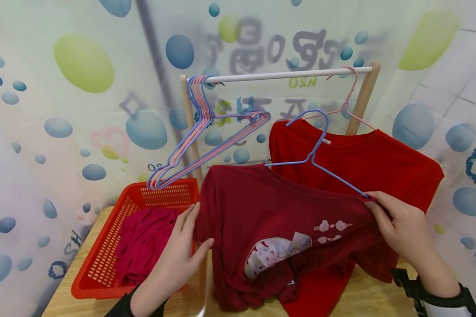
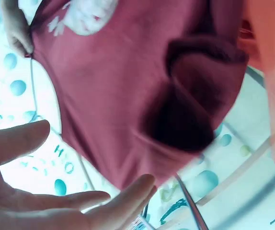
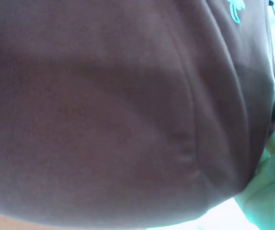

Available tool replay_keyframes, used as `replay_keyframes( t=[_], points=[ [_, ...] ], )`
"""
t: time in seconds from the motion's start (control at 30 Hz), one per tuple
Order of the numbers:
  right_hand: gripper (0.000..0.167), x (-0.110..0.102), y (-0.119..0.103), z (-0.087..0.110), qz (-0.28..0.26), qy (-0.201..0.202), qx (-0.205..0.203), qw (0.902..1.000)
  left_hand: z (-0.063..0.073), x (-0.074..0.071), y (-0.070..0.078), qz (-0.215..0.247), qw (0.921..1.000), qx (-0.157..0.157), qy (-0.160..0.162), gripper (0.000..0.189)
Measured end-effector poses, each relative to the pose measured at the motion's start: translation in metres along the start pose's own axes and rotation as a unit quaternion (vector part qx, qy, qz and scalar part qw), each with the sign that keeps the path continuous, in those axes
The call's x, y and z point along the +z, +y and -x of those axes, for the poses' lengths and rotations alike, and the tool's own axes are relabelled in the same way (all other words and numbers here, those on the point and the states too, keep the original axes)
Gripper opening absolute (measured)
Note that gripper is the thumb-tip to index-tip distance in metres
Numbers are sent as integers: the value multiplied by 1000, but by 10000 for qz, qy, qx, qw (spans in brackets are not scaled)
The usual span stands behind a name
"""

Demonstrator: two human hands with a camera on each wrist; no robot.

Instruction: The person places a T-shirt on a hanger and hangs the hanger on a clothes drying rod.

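A dark red T-shirt [image 1: 254,207] with a pale printed patch hangs over a blue hanger [image 1: 312,155], whose hook points up in the head view. My right hand [image 1: 404,224] pinches the shirt's neckline against the right arm of that hanger. In the right wrist view, fabric fills most of the frame, with the right hand [image 3: 271,177] at its edge. Beside the shirt's left sleeve is my left hand [image 1: 182,251], fingers straight and thumb apart. The left wrist view shows those fingers [image 2: 128,196] at the shirt's shoulder, not curled round it.
Several blue and pink hangers [image 1: 200,127] hang from the left end of a white rail [image 1: 269,76]. A bright red shirt [image 1: 396,163] hangs on a pink hanger [image 1: 346,105] at right. An orange-red basket [image 1: 93,268] holding crumpled magenta cloth [image 1: 146,242] stands on the wooden table [image 1: 65,293].
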State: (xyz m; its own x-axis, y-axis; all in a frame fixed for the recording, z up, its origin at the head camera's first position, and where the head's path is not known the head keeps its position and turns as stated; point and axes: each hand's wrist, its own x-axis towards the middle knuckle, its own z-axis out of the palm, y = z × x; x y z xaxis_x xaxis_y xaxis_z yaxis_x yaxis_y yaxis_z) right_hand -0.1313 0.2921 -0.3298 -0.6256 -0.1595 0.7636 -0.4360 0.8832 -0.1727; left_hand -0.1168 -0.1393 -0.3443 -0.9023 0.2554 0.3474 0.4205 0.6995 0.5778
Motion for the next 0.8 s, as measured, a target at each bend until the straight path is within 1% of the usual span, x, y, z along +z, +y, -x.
replay_keyframes(
  t=[0.07,0.13,0.23,0.33,0.43,0.6,0.8],
  points=[
    [27,0,0,0,70,15,28,10000,4,1,4,87,9996,108,234,77],
    [26,0,0,1,100,35,63,9999,7,3,8,262,9979,236,546,74],
    [28,1,1,0,128,84,111,9998,13,8,13,646,9918,392,1032,66],
    [32,1,0,-1,210,158,156,9995,17,15,17,1130,9838,417,1328,57],
    [33,3,0,-2,354,243,223,9988,19,23,19,1599,9754,310,1483,46],
    [31,5,-1,-4,584,467,354,9966,19,35,20,2312,9591,-49,1631,32],
    [26,7,1,-9,577,794,603,9933,16,42,21,2773,9448,-436,1688,24]
  ],
)
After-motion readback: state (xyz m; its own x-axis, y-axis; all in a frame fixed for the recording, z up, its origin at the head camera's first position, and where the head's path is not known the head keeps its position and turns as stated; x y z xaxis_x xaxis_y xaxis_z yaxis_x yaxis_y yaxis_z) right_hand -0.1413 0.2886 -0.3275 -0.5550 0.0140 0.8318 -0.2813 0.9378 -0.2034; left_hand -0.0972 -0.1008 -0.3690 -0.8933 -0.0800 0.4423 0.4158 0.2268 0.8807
